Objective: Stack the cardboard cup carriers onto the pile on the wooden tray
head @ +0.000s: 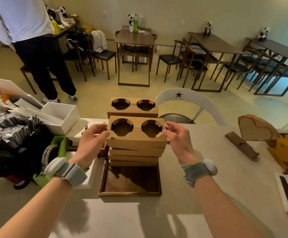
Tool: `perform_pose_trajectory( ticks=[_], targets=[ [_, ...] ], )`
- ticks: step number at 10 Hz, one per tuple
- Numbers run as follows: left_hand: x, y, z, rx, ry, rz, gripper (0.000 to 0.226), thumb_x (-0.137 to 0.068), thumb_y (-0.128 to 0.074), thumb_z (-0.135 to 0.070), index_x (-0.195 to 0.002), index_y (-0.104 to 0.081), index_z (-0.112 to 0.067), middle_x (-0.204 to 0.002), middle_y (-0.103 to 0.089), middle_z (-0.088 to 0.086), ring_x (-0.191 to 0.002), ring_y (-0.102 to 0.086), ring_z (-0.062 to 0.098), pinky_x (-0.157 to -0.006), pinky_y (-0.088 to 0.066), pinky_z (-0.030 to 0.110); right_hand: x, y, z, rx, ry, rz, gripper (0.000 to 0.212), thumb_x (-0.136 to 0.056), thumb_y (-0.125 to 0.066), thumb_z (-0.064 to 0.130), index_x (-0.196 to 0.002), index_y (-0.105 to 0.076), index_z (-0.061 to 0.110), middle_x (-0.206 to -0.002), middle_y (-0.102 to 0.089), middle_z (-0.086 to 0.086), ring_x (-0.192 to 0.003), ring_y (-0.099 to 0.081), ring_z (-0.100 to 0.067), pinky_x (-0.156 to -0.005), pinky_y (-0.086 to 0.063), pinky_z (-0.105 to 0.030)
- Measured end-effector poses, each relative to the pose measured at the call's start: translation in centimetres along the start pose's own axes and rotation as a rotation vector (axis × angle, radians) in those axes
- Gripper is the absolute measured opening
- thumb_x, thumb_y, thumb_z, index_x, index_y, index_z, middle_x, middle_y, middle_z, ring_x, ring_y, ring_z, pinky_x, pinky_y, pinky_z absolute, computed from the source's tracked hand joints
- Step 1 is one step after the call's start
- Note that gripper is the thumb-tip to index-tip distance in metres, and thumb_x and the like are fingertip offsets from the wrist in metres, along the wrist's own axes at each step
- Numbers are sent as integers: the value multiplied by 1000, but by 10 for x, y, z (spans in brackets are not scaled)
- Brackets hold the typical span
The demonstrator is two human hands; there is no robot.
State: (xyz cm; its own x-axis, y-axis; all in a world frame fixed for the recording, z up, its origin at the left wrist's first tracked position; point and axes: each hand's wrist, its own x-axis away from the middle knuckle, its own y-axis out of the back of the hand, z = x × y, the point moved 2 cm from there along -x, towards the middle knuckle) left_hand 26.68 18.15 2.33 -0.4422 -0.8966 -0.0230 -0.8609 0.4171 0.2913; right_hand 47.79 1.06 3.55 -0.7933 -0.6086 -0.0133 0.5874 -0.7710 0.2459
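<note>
A brown cardboard cup carrier (136,140) with two round holes lies on top of a pile of several carriers (134,157) at the far end of the wooden tray (130,193). My left hand (91,141) grips its left end and my right hand (179,140) grips its right end. A second stack, topped by another two-hole carrier (133,110), stands just behind the pile. The near half of the tray shows bare dark wood.
A white box (60,117), black packets (5,131) and a green tape dispenser (54,152) crowd the counter's left. A wooden heart stand (253,131) and yellow pieces (287,150) sit right. A white chair (189,103) and a standing person (36,48) are beyond.
</note>
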Motion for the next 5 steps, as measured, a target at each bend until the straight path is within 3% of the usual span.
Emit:
perform_pose_trajectory(
  ticks=[1,3,5],
  targets=[
    [3,1,-1,3,-17,-33,31,-91,-60,-22,-121,-60,-20,-110,-63,1,-101,-60,21,-75,-51,29,3,2,1,-4,-3,-27,30,-90,-63,22,-119,-63,25,-107,-65,8,-103,-59,-14,-87,-54,-38],
    [8,24,-13,43,-54,-107,24,-90,-60,-23,-115,-62,-24,-109,-63,1,-100,-59,18,-83,-52,36,13,17,15,2,2,-73,34,-91,-61,20,-125,-61,19,-115,-66,-3,-109,-59,-21,-92,-53,-46],
    [24,53,-43,98,-85,-110,18,-91,-59,-20,-109,-62,-23,-108,-63,6,-101,-59,25,-86,-51,40,36,22,56,-21,64,-89,28,-88,-63,22,-116,-65,21,-101,-66,8,-103,-59,-18,-91,-53,-48]
  ],
)
